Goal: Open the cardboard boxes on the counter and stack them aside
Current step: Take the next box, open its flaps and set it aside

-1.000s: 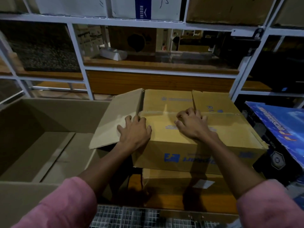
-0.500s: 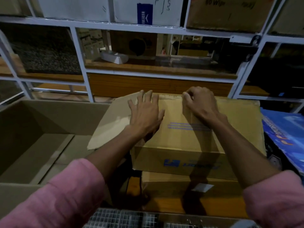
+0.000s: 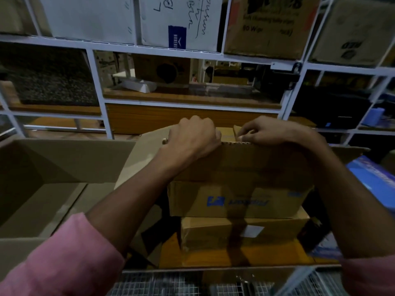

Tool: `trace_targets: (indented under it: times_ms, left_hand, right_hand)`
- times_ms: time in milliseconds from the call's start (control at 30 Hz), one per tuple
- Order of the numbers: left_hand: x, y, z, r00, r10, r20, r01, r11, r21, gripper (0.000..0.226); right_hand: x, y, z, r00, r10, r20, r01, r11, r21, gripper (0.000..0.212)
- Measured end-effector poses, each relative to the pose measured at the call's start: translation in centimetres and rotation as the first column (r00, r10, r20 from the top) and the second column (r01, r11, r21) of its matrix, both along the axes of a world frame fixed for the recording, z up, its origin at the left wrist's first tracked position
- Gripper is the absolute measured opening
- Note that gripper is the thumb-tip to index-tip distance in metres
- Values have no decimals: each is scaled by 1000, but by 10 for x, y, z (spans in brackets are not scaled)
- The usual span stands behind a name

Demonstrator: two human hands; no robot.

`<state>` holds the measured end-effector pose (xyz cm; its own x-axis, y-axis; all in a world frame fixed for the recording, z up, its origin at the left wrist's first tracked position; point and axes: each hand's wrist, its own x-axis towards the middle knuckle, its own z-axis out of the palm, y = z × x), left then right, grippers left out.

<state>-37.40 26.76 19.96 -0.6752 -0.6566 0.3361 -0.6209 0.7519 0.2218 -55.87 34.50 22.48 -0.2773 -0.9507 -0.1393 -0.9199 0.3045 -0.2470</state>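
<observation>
Item: cardboard box (image 3: 239,199), centre counter, atop a second box (image 3: 243,231). Left hand (image 3: 192,137) and right hand (image 3: 269,132) both gripped its raised near flap's (image 3: 245,161) top edge, fingers curled over. Risk: a hard pull could tear the flap or slide the box off the stack.

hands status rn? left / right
Left hand: fingers curled over the top edge of the near flap of the upper cardboard box, gripping it.
Right hand: gripping the same flap edge.
</observation>
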Motion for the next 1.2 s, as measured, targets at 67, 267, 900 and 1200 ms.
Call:
trace_targets:
  times_ms: [67,267,900,1200]
  left_hand:
    - [5,8,-4,999,-29,38,27,999,34,38]
    - [17,28,-21,973,-115,198,73,976,208,33]
    - [-25,-8,-167,982,-113,153,100,991,93,20]
    - [-28,-13,-178,991,-104,80,98,992,79,14]
  right_hand:
    - [3,9,-5,1000,2,16,-3,999,34,18]
    - [22,32,-38,996,-19,85,12,997,81,26]
    - [12,13,-173,994,-77,-76,64,986,-156,51]
    - [-17,-8,-185,930,-355,-95,339,928,-153,86]
